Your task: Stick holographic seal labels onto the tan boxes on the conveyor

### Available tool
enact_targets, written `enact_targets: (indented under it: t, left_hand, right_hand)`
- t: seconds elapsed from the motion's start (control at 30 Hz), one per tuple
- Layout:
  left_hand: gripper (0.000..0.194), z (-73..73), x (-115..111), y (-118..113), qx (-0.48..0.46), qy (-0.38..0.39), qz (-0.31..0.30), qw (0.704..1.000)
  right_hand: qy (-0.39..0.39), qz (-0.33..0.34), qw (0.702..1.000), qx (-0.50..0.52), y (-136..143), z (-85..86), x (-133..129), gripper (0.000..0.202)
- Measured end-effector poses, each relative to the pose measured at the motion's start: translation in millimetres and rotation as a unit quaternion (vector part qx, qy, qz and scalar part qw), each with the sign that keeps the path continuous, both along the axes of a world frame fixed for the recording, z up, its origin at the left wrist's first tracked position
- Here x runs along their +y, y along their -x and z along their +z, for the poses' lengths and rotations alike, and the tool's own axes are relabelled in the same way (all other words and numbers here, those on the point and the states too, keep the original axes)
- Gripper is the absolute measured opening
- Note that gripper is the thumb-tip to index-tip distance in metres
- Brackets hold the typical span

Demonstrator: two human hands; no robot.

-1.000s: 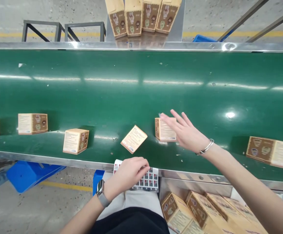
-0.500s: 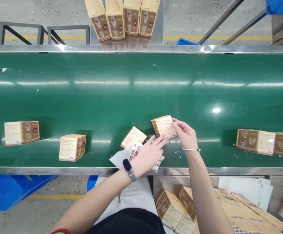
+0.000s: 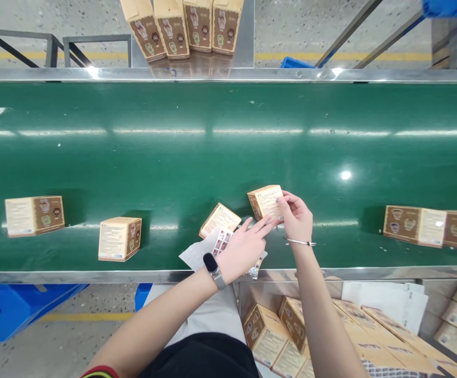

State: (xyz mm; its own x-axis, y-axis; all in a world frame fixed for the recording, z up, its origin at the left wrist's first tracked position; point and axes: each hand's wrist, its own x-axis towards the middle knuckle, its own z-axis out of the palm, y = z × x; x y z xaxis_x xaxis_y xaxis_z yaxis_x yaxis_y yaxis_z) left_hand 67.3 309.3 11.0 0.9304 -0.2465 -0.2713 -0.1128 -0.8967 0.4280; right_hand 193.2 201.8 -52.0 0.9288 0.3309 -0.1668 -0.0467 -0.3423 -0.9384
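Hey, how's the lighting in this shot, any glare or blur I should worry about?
Head view: glare draws a broken white line across the green belt, with a round hot spot to the right of the right hand; the far metal rail glints; soft shadows lie beside loose boxes; fine print is too small to read.

The tabletop (image 3: 228, 168) is plain green, edged by a silvery metal rail (image 3: 74, 276). The box (image 3: 267, 203) at the fingers (image 3: 282, 202) shows a cream face with fine dark print and brown on its side. The sticker sheet (image 3: 221, 241) is white with a grid of small pictures, apparently red and dark, though too small to be sure. The bins (image 3: 19, 307) are bright blue; a yellow stripe (image 3: 90, 317) crosses the speckled grey floor (image 3: 94, 302).
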Motion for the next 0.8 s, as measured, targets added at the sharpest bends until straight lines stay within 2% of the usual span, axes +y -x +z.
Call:
enact_targets:
  t: [0.13, 0.2, 0.27, 0.33, 0.4, 0.43, 0.5, 0.57, 0.63, 0.67, 0.7, 0.8]
  left_hand:
    - [0.02, 0.4, 0, -3, 0.006, -0.004, -0.013, 1.0]
    - [0.021, 1.0, -1, -6, 0.003, 0.003, -0.011, 1.0]
    - [0.02, 3.1, -2, -9, -0.009, 0.018, -0.002, 1.0]
    - [0.02, 8.7, -2, -9, -0.027, 0.046, 0.004, 0.999]
    - [0.022, 19.4, -1, -3, -0.024, 0.089, 0.019, 0.996]
    - [0.024, 26.5, 1, 2, -0.005, 0.114, 0.036, 0.993]
    - [0.028, 42.0, 8, 16, 0.056, 0.166, 0.091, 0.98]
    - [0.029, 55.8, 19, 31, 0.111, 0.214, 0.16, 0.957]
    - [0.026, 64.8, 31, 43, 0.148, 0.26, 0.219, 0.929]
    - [0.024, 67.3, 37, 48, 0.166, 0.281, 0.239, 0.914]
    - [0.021, 68.5, 42, 52, 0.185, 0.301, 0.252, 0.901]
    - [0.01, 67.7, 55, 60, 0.219, 0.344, 0.256, 0.877]
  right_hand:
    - [0.05, -0.016, 0.995, -0.087, 6, -1.0, 3, 0.028]
    - [0.062, -0.043, 0.99, -0.121, 5, -2.1, 7, 0.027]
    - [0.049, -0.091, 0.987, -0.126, 0, -2.0, 10, 0.035]
    - [0.029, -0.137, 0.983, -0.116, -7, 3.2, 10, 0.045]
    - [0.045, -0.144, 0.979, -0.135, -10, 17.4, 4, 0.038]
    - [0.067, -0.125, 0.978, -0.152, -9, 28.1, -1, 0.031]
    - [0.11, -0.028, 0.979, -0.17, 1, 55.1, -12, 0.025]
    - [0.111, 0.14, 0.975, -0.129, 19, 83.8, -21, 0.025]
    - [0.092, 0.297, 0.948, -0.066, 39, 106.7, -26, 0.025]
    - [0.088, 0.344, 0.934, -0.044, 48, 114.6, -26, 0.025]
    - [0.089, 0.368, 0.925, -0.031, 56, 119.9, -25, 0.025]
    - [0.104, 0.381, 0.918, -0.021, 69, 124.9, -18, 0.023]
